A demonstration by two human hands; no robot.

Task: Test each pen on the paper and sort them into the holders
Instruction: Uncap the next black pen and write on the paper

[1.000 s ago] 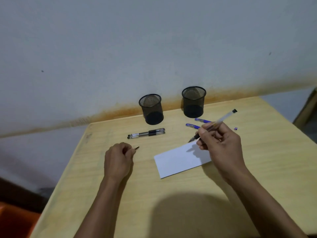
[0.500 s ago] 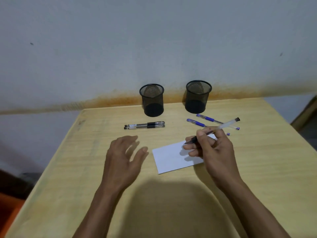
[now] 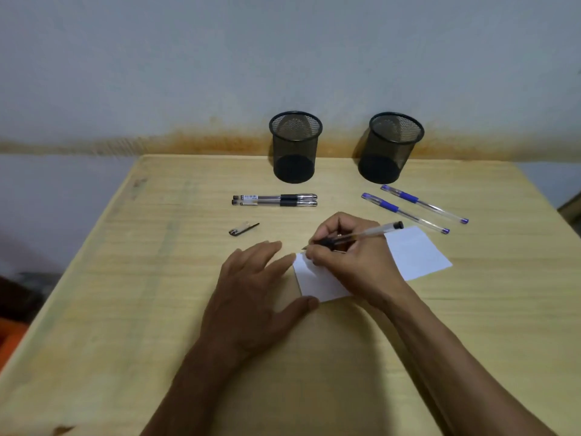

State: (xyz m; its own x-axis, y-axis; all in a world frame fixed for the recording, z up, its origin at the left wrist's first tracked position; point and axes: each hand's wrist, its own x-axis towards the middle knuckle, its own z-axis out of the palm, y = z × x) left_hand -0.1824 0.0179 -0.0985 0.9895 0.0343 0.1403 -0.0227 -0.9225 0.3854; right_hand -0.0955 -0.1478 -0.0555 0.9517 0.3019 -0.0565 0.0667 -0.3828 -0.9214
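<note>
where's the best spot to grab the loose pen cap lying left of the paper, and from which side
Pinch the pen cap across its thicker clear body, coming straight down from above. It lies flat on the table with bare wood all around, and its thin dark clip points toward the right, so that end looks harder to hold. The left hand is nearest.

No text can be read here. The upper one of the 2 black pens point(image 3: 274, 197) carries a small white label point(image 3: 250, 197), but its print is too blurred.
</note>
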